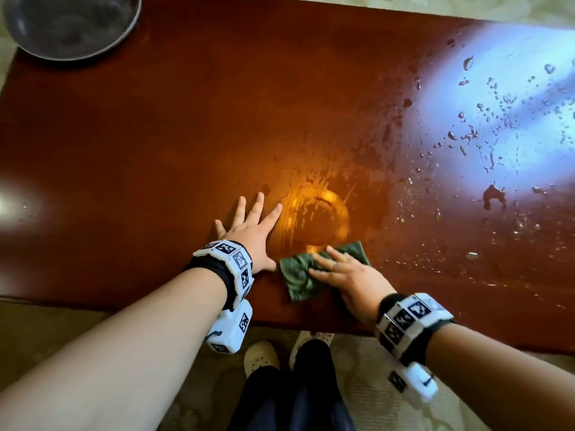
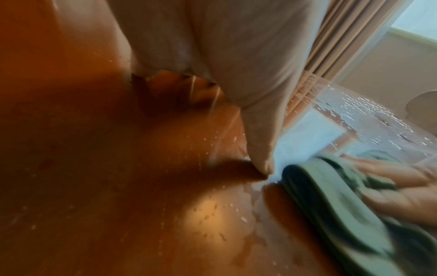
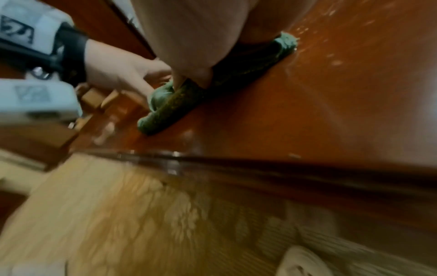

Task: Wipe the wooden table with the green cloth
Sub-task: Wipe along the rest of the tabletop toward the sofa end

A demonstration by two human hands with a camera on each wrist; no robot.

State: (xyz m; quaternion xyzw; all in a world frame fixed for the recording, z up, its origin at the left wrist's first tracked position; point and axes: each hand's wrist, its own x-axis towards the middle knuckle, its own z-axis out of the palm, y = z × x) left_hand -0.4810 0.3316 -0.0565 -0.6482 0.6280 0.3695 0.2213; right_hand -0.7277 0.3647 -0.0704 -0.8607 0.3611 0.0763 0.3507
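Observation:
The glossy reddish wooden table (image 1: 186,126) fills the head view. A crumpled green cloth (image 1: 298,275) lies on it close to the front edge. My right hand (image 1: 342,272) presses down on the cloth with its fingers spread across the fabric. My left hand (image 1: 252,225) rests flat on the bare wood just left of the cloth, fingers straight and splayed, thumb beside the cloth's edge. The left wrist view shows the cloth (image 2: 331,196) under the right fingers (image 2: 397,175). In the right wrist view the cloth (image 3: 179,100) lies under the palm.
Water droplets and smears (image 1: 485,129) cover the right part of the table under a bright window reflection. A dark round bowl (image 1: 68,23) stands at the far left corner. Below the front edge (image 1: 124,306) are carpet and my feet in light shoes (image 1: 261,356).

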